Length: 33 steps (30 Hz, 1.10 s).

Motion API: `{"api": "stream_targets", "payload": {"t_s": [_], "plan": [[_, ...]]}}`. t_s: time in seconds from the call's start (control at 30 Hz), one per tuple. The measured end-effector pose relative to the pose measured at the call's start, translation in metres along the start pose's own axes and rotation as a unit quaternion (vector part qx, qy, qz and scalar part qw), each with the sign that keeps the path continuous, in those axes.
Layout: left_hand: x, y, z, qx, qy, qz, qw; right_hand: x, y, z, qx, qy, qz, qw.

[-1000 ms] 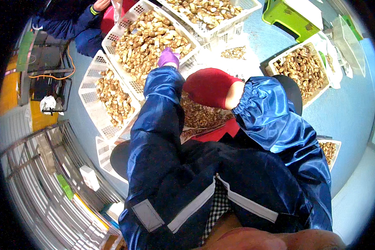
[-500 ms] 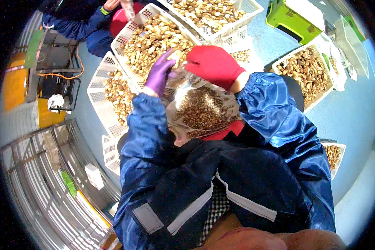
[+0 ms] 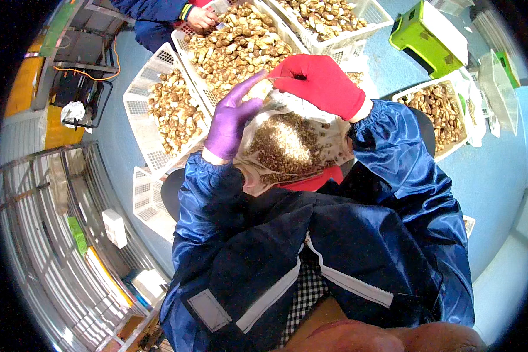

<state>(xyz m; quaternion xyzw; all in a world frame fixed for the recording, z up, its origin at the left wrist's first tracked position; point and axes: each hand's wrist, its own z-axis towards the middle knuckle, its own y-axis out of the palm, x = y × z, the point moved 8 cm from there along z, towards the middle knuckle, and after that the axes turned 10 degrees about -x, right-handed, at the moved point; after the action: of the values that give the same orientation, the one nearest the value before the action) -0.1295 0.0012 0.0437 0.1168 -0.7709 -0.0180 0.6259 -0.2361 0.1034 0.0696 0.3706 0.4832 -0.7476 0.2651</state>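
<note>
My left hand [image 3: 232,120], in a purple glove, has its thumb and fingers curved around a pale mushroom [image 3: 260,90]. Close beside it my right hand [image 3: 322,85], in a red glove, is closed with its fingertips toward that mushroom. What the red glove grips is hidden by its fingers. Below both hands, a pale sheet or bag [image 3: 340,146] lies across my lap, bearing a heap of small brown scraps [image 3: 287,144]. Just beyond my hands stands a white perforated crate [image 3: 204,88] full of brown-and-cream mushrooms [image 3: 240,47].
More mushroom crates stand at the left [image 3: 136,105], far middle [image 3: 369,24] and right [image 3: 459,141]. A co-worker's hand [image 3: 202,19] reaches into the far crate. A green-and-white stool [image 3: 419,44] is at far right. Metal racking [image 3: 35,234] runs along the left.
My view has shifted, so the crates appear lower. My hands stay close together over the lap, the left turned more upright. The co-worker's hand has come down to the mushrooms.
</note>
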Motion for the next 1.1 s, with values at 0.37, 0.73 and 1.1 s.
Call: {"api": "stream_targets", "payload": {"t_s": [0.37, 0.73, 1.1], "plan": [[0.012, -0.011, 0.003, -0.009, 0.126, 0.318, 0.940, -0.018, 0.007, 0.007, -0.023, -0.122, -0.064, 0.990], [0.029, 0.000, -0.001, 0.008, 0.205, 0.432, 0.878, -0.004, 0.005, 0.000, -0.053, -0.036, 0.011, 0.998], [0.034, 0.004, -0.009, 0.042, 0.241, 0.522, 0.817, -0.014, -0.001, -0.006, 0.004, -0.095, -0.017, 0.995]]}}
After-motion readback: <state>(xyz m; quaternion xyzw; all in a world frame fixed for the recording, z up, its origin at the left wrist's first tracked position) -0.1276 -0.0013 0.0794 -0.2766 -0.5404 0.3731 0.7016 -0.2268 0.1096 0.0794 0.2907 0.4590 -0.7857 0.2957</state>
